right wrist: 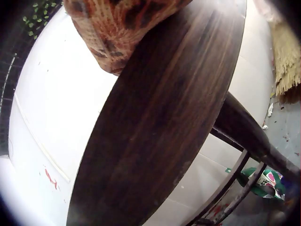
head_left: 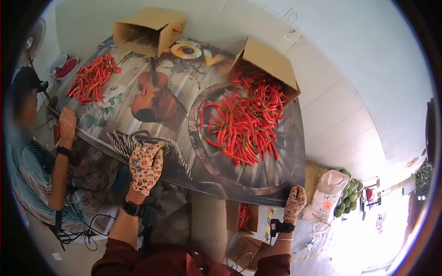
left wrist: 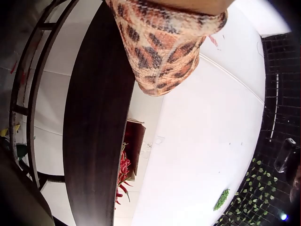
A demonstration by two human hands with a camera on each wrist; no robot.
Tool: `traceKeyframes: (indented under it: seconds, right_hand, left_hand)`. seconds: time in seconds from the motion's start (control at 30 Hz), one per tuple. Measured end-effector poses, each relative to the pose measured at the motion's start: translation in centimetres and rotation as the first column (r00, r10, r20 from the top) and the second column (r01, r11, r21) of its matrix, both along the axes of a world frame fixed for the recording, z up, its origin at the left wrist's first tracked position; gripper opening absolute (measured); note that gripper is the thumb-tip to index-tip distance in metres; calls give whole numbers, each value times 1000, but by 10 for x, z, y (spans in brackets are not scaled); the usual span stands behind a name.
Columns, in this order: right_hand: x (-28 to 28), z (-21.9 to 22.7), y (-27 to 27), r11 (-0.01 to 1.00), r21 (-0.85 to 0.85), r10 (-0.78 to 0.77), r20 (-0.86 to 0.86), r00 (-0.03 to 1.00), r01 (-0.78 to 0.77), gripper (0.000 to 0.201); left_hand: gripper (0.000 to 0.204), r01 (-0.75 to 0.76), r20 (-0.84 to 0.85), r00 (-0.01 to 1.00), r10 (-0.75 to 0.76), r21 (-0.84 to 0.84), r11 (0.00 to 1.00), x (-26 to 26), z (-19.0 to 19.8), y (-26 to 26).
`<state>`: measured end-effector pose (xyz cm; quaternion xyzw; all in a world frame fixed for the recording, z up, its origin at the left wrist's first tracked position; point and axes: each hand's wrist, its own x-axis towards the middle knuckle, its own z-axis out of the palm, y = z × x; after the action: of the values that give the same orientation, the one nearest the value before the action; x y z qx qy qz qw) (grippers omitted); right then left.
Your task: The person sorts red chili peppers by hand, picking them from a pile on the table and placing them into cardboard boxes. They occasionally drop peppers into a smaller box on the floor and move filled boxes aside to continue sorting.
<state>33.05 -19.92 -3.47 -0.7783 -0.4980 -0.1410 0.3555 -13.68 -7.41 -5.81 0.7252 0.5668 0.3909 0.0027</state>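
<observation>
Both my hands wear leopard-print gloves. With fingers curled, my left hand (head_left: 146, 168) holds the near edge of the table (head_left: 184, 138), beside the printed coil of rope. My right hand (head_left: 295, 202), its fingers curled too, is at the table's right front corner. Both wrist views show the bunched left glove (left wrist: 160, 52) and right glove (right wrist: 115, 35) against the dark side of the table; the fingertips are hidden. A large heap of red chillies (head_left: 248, 122) spills from a tipped cardboard box (head_left: 271, 60) toward the table's middle right.
A smaller chilli pile (head_left: 94, 79) and an open carton (head_left: 147, 31) lie at the far left. Another person's hand (head_left: 67, 123) is at the left edge. A white sack (head_left: 327, 195) and green produce (head_left: 348, 195) stand right; a chilli carton (head_left: 246, 216) is below the table.
</observation>
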Motion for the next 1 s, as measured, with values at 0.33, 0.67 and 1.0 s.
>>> traceKeyframes:
  seconds: [0.33, 0.67, 1.0]
  right_hand:
    - [3, -6, 1, 999, 31, 13, -9, 1000, -13, 15]
    - [1, -2, 0, 998, 44, 46, -28, 999, -45, 12]
    - [-3, 0, -2, 1000, 19, 9, -29, 1000, -9, 14]
  left_hand:
    - [24, 53, -234, 971, -38, 59, 997, -6, -9, 4]
    - [26, -17, -259, 965, 35, 71, 997, -5, -17, 3]
    - [24, -38, -137, 989, 53, 115, 993, -1, -9, 3]
